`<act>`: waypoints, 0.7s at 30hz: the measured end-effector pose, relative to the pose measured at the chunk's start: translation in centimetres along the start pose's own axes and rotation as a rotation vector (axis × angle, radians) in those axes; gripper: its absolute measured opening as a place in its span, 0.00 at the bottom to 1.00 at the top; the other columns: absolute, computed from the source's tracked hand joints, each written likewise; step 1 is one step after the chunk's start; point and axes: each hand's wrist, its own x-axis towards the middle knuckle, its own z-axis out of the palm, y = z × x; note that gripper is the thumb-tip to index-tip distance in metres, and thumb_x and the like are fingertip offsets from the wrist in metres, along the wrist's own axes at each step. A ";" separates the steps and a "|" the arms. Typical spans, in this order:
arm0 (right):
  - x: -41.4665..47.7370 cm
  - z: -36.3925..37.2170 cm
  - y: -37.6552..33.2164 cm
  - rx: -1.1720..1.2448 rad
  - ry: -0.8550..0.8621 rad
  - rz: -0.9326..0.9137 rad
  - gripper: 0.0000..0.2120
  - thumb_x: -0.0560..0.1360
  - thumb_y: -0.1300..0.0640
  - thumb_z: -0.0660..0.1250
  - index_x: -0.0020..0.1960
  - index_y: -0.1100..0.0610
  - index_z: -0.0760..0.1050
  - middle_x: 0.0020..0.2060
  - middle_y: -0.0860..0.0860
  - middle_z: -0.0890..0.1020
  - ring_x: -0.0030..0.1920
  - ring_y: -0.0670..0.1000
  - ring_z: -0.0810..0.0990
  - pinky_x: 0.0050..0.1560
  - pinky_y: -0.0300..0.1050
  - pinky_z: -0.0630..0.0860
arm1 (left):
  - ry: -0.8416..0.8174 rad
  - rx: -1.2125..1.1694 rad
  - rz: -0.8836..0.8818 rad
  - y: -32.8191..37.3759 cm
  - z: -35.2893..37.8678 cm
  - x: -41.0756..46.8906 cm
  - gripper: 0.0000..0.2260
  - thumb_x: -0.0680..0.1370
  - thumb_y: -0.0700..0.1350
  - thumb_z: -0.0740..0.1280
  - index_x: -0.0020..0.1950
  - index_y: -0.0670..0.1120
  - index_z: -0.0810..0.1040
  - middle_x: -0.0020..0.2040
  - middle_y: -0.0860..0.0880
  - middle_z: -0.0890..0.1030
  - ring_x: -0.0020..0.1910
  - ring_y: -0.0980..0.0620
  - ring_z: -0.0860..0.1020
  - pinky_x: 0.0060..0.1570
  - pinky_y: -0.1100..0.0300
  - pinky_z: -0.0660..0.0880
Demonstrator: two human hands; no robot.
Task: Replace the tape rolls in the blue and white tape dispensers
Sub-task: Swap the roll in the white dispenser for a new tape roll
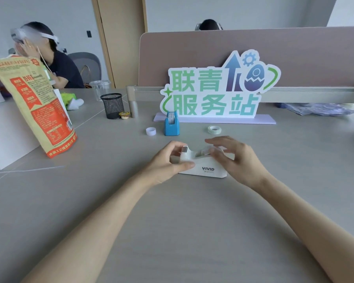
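desk [192,231]: grey, filling the lower frame | centre: white tape dispenser [204,169] sitting on it | above centre: blue tape dispenser [171,124] standing, white ring [151,131] lying left of it, tape roll [214,129] lying right | upper centre: sign [217,92] standing | left: printed bag [35,103] standing; mesh pen cup [112,106] standing nearby

Mesh pen cup [112,106], printed bag [36,103], sign [217,88], perhaps a pudding cup [124,115].
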 end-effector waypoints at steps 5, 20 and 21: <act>0.6 -0.3 -1.2 -0.131 0.023 -0.020 0.07 0.76 0.59 0.68 0.49 0.50 0.84 0.45 0.40 0.84 0.48 0.47 0.82 0.55 0.44 0.76 | -0.043 0.004 0.011 0.2 0.0 0.1 0.17 0.72 0.41 0.75 0.57 0.50 0.75 0.54 0.52 0.77 0.45 0.53 0.76 0.46 0.57 0.76; -0.8 -1.1 -2.7 0.124 0.249 0.004 0.05 0.77 0.59 0.67 0.44 0.51 0.77 0.39 0.36 0.83 0.45 0.41 0.81 0.40 0.31 0.75 | 0.065 0.149 0.034 -0.5 0.5 0.8 0.18 0.74 0.49 0.72 0.61 0.55 0.73 0.61 0.52 0.77 0.51 0.56 0.78 0.55 0.58 0.75; -1.4 -0.8 -2.8 0.152 0.222 0.003 0.04 0.77 0.58 0.68 0.44 0.50 0.77 0.39 0.35 0.83 0.44 0.40 0.81 0.39 0.28 0.73 | 0.085 0.225 0.062 -0.6 0.5 0.8 0.20 0.75 0.50 0.71 0.65 0.54 0.71 0.63 0.53 0.75 0.55 0.56 0.76 0.57 0.59 0.73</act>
